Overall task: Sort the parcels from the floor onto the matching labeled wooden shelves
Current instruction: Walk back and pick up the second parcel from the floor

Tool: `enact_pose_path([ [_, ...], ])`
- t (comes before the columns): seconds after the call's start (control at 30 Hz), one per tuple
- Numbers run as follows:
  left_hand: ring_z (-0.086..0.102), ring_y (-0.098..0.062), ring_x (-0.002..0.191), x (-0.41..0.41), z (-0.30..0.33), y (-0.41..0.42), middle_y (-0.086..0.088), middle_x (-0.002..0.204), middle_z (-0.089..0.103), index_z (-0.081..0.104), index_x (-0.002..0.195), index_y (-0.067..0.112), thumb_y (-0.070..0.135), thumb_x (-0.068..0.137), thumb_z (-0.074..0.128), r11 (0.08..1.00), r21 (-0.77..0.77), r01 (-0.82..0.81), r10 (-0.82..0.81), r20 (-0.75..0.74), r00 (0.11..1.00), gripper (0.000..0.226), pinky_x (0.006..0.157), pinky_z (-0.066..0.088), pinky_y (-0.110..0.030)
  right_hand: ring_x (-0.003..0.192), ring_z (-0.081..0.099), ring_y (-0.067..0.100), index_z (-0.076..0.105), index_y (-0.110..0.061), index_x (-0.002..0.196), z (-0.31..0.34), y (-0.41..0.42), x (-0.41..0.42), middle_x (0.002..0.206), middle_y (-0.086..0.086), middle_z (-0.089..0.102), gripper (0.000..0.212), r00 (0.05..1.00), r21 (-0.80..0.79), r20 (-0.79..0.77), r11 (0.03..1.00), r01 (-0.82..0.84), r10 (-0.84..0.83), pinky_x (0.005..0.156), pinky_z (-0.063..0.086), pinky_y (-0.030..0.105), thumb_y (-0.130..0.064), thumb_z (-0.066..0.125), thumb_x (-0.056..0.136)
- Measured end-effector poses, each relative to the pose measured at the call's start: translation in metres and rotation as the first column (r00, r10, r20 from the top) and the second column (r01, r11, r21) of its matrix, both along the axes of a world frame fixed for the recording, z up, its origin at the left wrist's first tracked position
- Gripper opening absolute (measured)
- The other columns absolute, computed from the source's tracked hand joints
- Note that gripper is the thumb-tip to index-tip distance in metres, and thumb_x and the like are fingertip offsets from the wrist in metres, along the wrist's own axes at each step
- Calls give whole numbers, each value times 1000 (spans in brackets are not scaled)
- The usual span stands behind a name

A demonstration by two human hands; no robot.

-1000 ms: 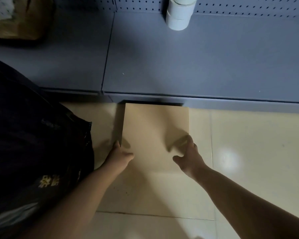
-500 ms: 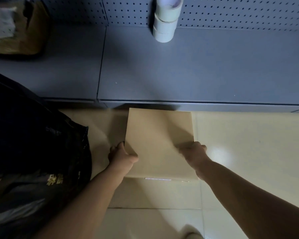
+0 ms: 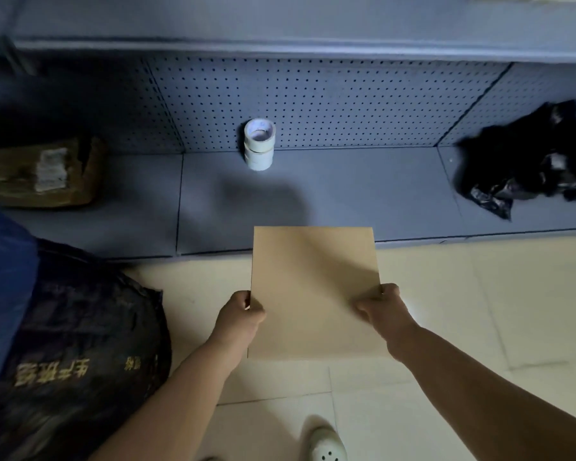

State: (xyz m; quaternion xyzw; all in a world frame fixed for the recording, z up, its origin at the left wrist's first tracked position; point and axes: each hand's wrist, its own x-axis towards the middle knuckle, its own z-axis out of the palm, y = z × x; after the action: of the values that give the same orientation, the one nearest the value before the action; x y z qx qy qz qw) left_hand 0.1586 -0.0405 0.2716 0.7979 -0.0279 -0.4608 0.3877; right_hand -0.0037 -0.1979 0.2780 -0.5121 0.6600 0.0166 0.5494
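Note:
A flat tan cardboard parcel (image 3: 313, 287) hangs in the air in front of me, its plain face up. My left hand (image 3: 240, 316) grips its left edge and my right hand (image 3: 379, 306) grips its right edge, both near the parcel's near half. The parcel's far edge overlaps the front lip of the grey bottom shelf (image 3: 346, 197). No label shows on the parcel's visible face.
On the grey shelf stand stacked rolls of white tape (image 3: 259, 144) against a pegboard back, a brown labelled parcel (image 3: 40, 173) at left and a crumpled black bag (image 3: 532, 161) at right. A large black sack (image 3: 80, 354) with yellow print sits on the tiled floor at left. My shoe (image 3: 326, 444) shows at the bottom.
Both hands closed on the parcel's side edges and lifted it off the floor toward me. My view tilted up, revealing the pegboard and the black bag.

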Motion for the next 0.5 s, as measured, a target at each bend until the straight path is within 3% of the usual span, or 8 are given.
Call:
enact_pose_path([
  [0.1,52,-12,67,-6,54,-16,6,82,60,55,100,21,11,87,44,998,-48,30,-29,18,999,20,57,37,-24,108,61,34,40,-13,107,53,-11,-14,117,18,59,31,998,-16,14,998,55,-54,67,44,29,-1,51,80],
  [0.17,57,-9,76,-12,93,-23,11,89,63,54,107,29,10,87,44,995,-86,55,-54,13,998,30,62,40,-25,106,62,34,41,-14,107,91,-18,-25,115,18,60,30,995,-32,38,995,91,-90,79,49,36,-2,49,80],
  [0.3,61,-12,87,-33,167,-29,9,100,67,57,108,36,6,83,43,984,-125,129,-128,12,992,41,66,41,-24,102,63,34,44,-16,109,169,-26,-50,110,14,62,30,989,-65,56,988,139,-135,92,50,43,-4,50,81],
  [0.43,59,-13,85,-56,236,-34,10,99,67,61,106,40,5,80,41,971,-153,181,-181,18,983,47,67,39,-24,82,57,21,47,-10,113,244,-28,-76,91,6,57,29,984,-86,100,984,153,-145,65,45,27,-4,51,85],
  [0.5,58,-9,84,-65,269,-37,10,100,67,62,105,40,8,81,43,966,-165,198,-199,8,980,44,69,40,-21,78,55,20,50,-7,113,276,-29,-90,95,10,57,29,983,-92,122,985,146,-134,63,44,25,-4,52,85],
])
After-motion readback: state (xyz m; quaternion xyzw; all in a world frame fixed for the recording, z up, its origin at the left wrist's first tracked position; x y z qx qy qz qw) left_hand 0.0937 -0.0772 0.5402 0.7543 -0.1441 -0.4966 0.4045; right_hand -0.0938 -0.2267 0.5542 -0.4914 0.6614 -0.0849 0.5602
